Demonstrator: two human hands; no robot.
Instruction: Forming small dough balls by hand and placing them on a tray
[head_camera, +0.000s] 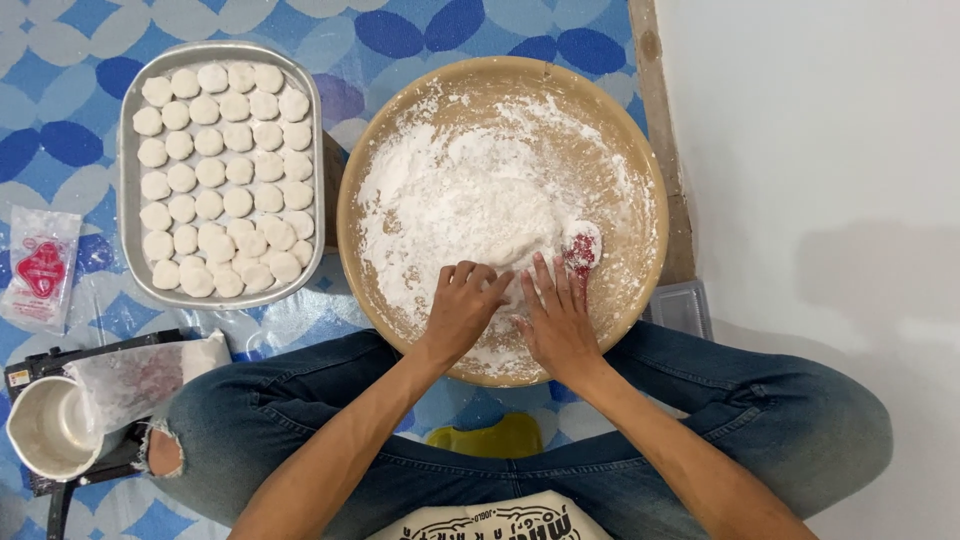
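Both hands are down in the round wooden tray (640, 215), right at its near edge, working in the white flour (470, 200). The left hand (462, 305) has its fingers curled under into a loose fist, knuckles pressed into the flour; nothing shows inside that curl, so what it grips, if anything, cannot be told. The right hand (557, 320) lies just beside it, fingers stretched out flat and slightly fanned, palm down on the flour, released rather than clasping. Its fingertips point away from the person, toward the tray's far rim.

Just past those fingertips sits a small red piece (581, 250), half coated in flour, touching the heap's right flank. It looks stubby, with no clear long axis; which way it faces cannot be told. The flour heap itself spreads wide across the tray's middle and left, thinning toward the right rim.

Left of the wooden tray lies a rectangular metal tray (127, 180), its long side running away from the person, packed with rows of white round dough pieces (210, 172). Nearer than it, a white cup (45, 430) stands beside the person's knee.
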